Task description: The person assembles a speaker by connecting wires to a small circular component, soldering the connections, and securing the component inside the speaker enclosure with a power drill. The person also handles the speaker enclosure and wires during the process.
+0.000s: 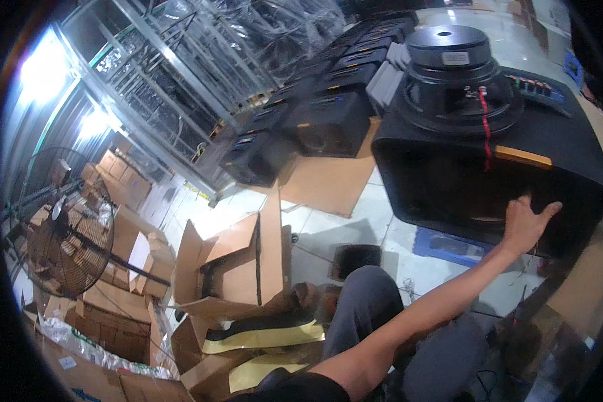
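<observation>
My left hand (528,224) is at the front of a black speaker box (415,171), over its dark opening. The thumb is spread away from the bent fingers, some of which are partly hidden, and I see nothing held. On top of the box rests a large round speaker driver (449,84), magnet upward. A red wire (486,124) hangs from the driver down over the box's front edge. An orange strip (524,157) lies along that edge, and a circuit board (539,94) sits behind it. My right hand is out of view.
Several similar black boxes (331,124) stand in rows farther back. An open cardboard carton (238,268) is left of my knee (372,298), with a standing fan (63,224) beyond. Under the speaker box is a blue plastic piece (452,246). A metal frame (161,127) rises at the back left.
</observation>
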Demonstrator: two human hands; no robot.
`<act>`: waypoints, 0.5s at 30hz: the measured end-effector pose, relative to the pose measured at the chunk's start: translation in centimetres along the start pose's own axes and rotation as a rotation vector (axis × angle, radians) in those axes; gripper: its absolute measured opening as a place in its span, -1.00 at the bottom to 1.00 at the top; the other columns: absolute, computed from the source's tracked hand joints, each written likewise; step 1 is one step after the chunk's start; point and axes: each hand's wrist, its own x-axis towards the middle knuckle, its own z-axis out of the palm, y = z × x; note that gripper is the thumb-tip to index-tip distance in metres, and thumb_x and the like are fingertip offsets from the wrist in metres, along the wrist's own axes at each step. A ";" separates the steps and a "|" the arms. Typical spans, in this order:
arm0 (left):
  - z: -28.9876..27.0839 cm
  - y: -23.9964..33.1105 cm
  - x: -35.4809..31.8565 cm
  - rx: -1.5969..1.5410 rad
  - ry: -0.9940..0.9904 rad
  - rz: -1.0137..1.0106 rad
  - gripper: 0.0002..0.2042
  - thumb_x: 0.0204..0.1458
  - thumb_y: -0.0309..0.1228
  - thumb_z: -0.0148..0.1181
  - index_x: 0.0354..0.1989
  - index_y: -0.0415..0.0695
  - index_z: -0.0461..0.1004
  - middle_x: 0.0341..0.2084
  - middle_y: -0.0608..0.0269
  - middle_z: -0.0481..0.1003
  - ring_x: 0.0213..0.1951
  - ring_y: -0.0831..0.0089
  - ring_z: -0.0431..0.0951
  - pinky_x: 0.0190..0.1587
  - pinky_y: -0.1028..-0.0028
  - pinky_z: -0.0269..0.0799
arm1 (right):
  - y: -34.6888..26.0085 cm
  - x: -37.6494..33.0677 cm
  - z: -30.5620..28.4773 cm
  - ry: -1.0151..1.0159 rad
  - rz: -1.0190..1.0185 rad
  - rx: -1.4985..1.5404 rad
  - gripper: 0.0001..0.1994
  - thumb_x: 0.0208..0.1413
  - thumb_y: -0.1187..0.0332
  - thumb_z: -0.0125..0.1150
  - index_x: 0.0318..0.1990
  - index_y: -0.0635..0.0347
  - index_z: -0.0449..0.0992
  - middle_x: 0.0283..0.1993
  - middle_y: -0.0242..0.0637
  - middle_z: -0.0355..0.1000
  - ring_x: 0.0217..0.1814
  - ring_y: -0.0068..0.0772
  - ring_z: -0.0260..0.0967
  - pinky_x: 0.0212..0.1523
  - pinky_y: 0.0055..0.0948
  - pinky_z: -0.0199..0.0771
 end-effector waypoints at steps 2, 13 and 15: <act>-0.1 0.4 0.1 0.131 -0.022 -0.076 -0.35 0.03 0.08 0.42 -0.20 -0.45 0.55 -0.19 -0.30 0.56 -0.13 -0.05 0.53 0.01 0.12 0.44 | 0.2 -0.5 0.3 -0.006 0.006 0.001 -0.78 0.16 0.35 0.31 -0.09 0.24 0.61 -0.15 -0.11 0.59 -0.10 -0.16 0.54 -0.02 -0.25 0.55; -0.3 -0.1 0.4 -0.014 0.028 0.029 -0.54 0.01 -0.16 0.53 -0.39 -0.40 0.53 -0.38 0.00 0.66 -0.34 0.37 0.60 -0.19 0.32 0.52 | -0.1 -2.5 4.1 -0.053 0.003 0.019 -0.77 0.15 0.35 0.30 -0.09 0.24 0.60 -0.13 -0.10 0.58 -0.07 -0.10 0.53 -0.02 -0.22 0.54; -0.2 -0.1 0.4 -0.024 0.064 0.083 -0.52 0.00 -0.14 0.54 -0.40 -0.41 0.52 -0.39 0.00 0.65 -0.35 0.36 0.59 -0.20 0.31 0.51 | -0.1 -2.9 4.5 -0.058 0.003 0.026 -0.77 0.15 0.35 0.30 -0.09 0.24 0.60 -0.13 -0.10 0.58 -0.07 -0.09 0.53 -0.01 -0.21 0.54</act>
